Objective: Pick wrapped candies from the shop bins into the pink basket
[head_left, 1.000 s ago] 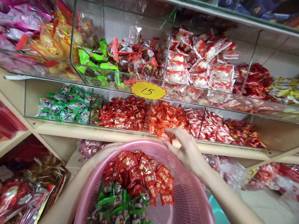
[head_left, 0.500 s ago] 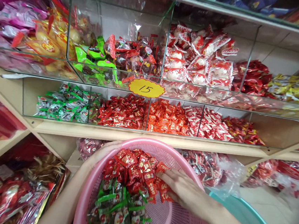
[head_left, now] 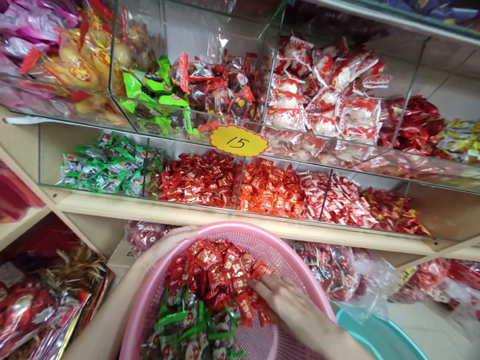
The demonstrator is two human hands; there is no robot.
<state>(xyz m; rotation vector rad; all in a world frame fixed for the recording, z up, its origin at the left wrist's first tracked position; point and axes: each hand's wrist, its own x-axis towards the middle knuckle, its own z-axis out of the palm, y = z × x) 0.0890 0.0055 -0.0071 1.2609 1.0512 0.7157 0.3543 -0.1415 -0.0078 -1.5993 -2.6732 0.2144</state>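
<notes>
My left hand (head_left: 168,248) grips the upper left rim of a pink plastic basket (head_left: 137,306). Inside it, wrapped red candies (head_left: 218,265) are heaped toward the far side. Clear packets with green ends (head_left: 194,345) lie nearer to me. My right hand (head_left: 287,306) reaches into the basket from the right. Its fingers are stretched out over the brighter red candy packets (head_left: 245,309) at the edge of the heap, touching them; the fingertips are partly among the packets.
Ahead stands a shelf (head_left: 236,222) with glass-fronted compartments of wrapped candies (head_left: 200,179) and a yellow tag (head_left: 238,141) marked 15. A teal tub (head_left: 405,354) is at the lower right. Bagged goods (head_left: 329,268) sit under the shelf; red packages (head_left: 11,305) lie lower left.
My right hand has shifted very slightly left over the red packets. My left hand stays on the rim. The view has moved a little.
</notes>
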